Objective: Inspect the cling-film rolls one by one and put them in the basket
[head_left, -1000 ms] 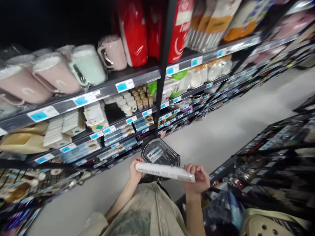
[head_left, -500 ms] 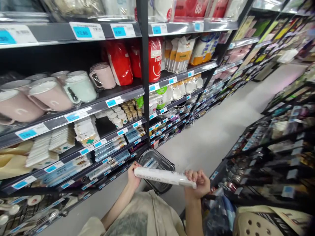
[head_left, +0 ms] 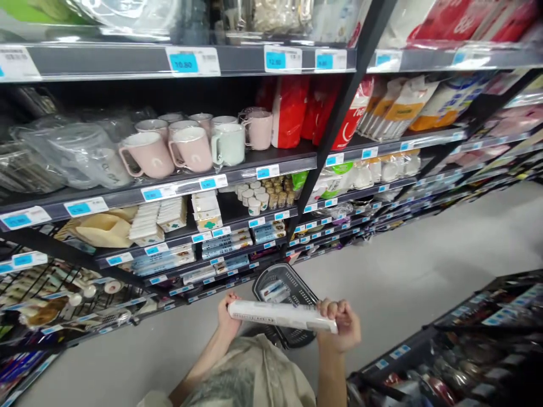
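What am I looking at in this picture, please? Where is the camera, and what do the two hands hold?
The camera sits on a person's head and looks forward and down, so you see the person's own arms from above. There is no robot here. The place is a shop aisle. The left hand and the right hand each grip one end of a long white wrapped roll, held level in front of the body. Below it, on the grey floor, stands a dark shopping basket with some small packs inside. The shelves on the left carry pink and pale green mugs, red bags and blue price tags.
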`<state>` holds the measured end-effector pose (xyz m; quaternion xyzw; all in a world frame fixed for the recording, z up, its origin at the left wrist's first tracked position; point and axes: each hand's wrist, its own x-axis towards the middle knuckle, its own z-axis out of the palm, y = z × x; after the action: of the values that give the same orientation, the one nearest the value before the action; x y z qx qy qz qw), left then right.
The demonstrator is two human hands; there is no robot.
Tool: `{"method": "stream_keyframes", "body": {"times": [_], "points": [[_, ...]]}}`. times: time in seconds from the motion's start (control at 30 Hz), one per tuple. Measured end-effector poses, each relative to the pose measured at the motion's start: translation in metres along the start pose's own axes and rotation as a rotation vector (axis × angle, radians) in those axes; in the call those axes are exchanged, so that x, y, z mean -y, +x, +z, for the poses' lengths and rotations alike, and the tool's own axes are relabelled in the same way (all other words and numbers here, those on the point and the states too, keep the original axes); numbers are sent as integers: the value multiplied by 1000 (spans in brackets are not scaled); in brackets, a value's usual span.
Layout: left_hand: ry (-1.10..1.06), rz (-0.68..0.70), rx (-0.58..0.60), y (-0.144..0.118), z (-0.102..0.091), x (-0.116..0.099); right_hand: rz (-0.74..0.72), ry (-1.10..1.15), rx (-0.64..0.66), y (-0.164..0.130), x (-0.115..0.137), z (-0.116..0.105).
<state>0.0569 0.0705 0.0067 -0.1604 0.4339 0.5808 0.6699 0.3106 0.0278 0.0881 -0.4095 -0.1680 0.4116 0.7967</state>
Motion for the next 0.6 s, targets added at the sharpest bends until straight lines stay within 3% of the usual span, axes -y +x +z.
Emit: {"method": "stream_keyframes", "body": {"times": [0.17, 0.27, 0.43, 0.53, 0.6], "points": [[248, -85, -61, 12, 5, -50, -110, -100, -244, -32, -40, 20], [413, -27, 29, 13, -3, -82, -147, -324, -391, -56, -64, 20], [562, -31, 362, 3, -41, -139, -7, -825, -283, -111, -93, -1], [656, -37, 377, -8, -67, -180, 198, -883, -189, -148, -111, 0], [814, 54, 357, -17, -87, -210, 282, -886, -139, -167, -123, 13]]}}
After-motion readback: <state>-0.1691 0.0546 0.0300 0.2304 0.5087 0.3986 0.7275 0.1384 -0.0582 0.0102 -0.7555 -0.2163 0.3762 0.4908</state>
